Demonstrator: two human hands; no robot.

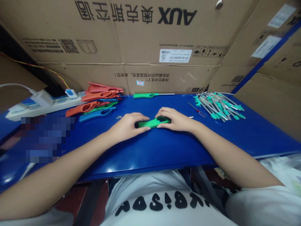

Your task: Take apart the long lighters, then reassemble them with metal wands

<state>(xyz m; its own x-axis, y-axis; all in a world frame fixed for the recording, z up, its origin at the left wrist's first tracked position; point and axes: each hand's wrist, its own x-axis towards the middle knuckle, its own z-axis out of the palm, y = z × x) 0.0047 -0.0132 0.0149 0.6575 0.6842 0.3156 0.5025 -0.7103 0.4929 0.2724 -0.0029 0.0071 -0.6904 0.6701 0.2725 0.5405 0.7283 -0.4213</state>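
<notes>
Both my hands grip a green lighter (152,122) lying lengthwise between them, low over the blue table. My left hand (130,125) closes around its left end, thumb along the near side. At the right end, by the finger loop, my right hand (173,119) pinches it, and a metal rod tip (191,117) shows just past that hand. Behind my hands lies another green lighter (145,95) with a long metal rod. Small wire-like bits (119,117) rest beside my left hand.
Red, green and blue lighter casings (97,98) are heaped at the left, near a white power strip (50,106). Several metal rods with teal ends (218,106) lie at the right, beside a screwdriver (198,111). Cardboard (141,40) walls the back of the blue table (150,153).
</notes>
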